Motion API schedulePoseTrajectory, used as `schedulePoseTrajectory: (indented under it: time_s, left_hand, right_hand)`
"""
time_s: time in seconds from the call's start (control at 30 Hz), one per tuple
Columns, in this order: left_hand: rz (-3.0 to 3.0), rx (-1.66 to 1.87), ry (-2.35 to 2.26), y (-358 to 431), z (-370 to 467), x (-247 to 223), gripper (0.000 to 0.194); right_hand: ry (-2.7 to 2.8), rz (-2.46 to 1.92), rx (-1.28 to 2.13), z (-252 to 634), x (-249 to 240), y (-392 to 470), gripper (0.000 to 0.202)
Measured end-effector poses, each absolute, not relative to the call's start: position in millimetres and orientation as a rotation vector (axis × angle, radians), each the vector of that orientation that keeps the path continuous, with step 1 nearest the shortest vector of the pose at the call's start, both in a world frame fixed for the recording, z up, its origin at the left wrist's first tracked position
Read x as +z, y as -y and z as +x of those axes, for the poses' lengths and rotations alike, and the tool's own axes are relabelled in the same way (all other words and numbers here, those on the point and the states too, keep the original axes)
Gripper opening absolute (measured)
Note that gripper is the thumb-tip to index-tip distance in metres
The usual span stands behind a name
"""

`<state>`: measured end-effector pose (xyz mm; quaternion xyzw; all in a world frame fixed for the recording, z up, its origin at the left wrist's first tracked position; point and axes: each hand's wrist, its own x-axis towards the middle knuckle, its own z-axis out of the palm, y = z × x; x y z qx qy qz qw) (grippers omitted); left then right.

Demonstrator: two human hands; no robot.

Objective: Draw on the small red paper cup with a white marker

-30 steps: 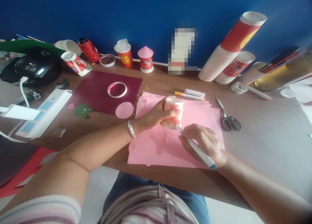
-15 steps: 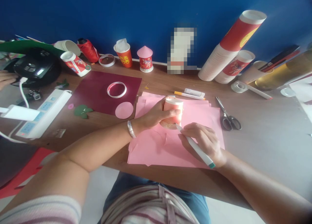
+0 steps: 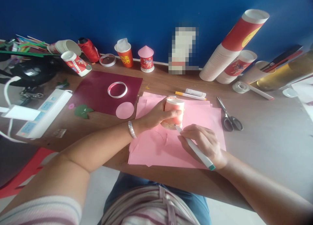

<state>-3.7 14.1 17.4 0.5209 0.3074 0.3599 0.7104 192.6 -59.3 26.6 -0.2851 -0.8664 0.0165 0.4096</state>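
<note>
My left hand (image 3: 162, 113) is wrapped round a paper cup (image 3: 175, 105), pale and reddish in the glare, held over a stack of pink paper (image 3: 151, 150). In my right hand (image 3: 201, 141) is a white marker (image 3: 197, 150) with a green end, gripped like a pen. Its tip meets the lower part of the cup, or comes very close to it. Whatever mark is on the cup there is too small to make out. A pink paper circle (image 3: 125, 110) and a white cup ring (image 3: 117, 89) lie left of the stack on a maroon sheet (image 3: 97, 91).
Scissors (image 3: 230, 117) lie right of the paper; markers (image 3: 190, 95) lie behind it. A tall cup stack (image 3: 221, 60) leans at the back right. A cup with a pink cone roof (image 3: 146, 60) stands by the wall. A power strip (image 3: 45, 114) with cables lies left.
The marker tip has shifted slightly left along the cup's lower part. At the far left, another person's hand has gone from view and the black and green items there have moved.
</note>
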Motion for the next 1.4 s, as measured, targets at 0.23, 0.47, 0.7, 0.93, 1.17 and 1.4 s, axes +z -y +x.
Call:
schedulePoseTrajectory:
  time_s: [0.23, 0.47, 0.7, 0.93, 1.17, 1.4]
  left_hand:
    - [1.108, 0.779, -0.651, -14.1, -3.5, 16.0, 0.047]
    - [1.099, 0.786, -0.679, -13.5, -2.4, 19.6, 0.051]
    - [1.148, 0.782, -0.686, -13.9, -2.7, 19.8, 0.047]
    - [1.201, 0.787, -0.683, -13.0, -3.1, 21.2, 0.045]
    - [1.240, 0.787, -0.679, -13.5, -3.2, 21.8, 0.045]
    - [1.242, 0.769, -0.666, -14.0, -3.7, 19.2, 0.047]
  right_hand:
    - [2.157, -0.685, 0.007, 193.2, 30.5, 60.4, 0.020]
    - [2.162, -0.670, -0.010, 193.5, 30.8, 60.6, 0.020]
    - [2.185, -0.658, 0.007, 192.4, 31.2, 58.2, 0.020]
    - [2.188, -0.668, 0.034, 192.5, 28.0, 57.9, 0.021]
    - [2.191, -0.670, 0.046, 192.3, 28.5, 57.0, 0.022]
    - [2.177, -0.731, 0.021, 194.1, 28.3, 58.6, 0.020]
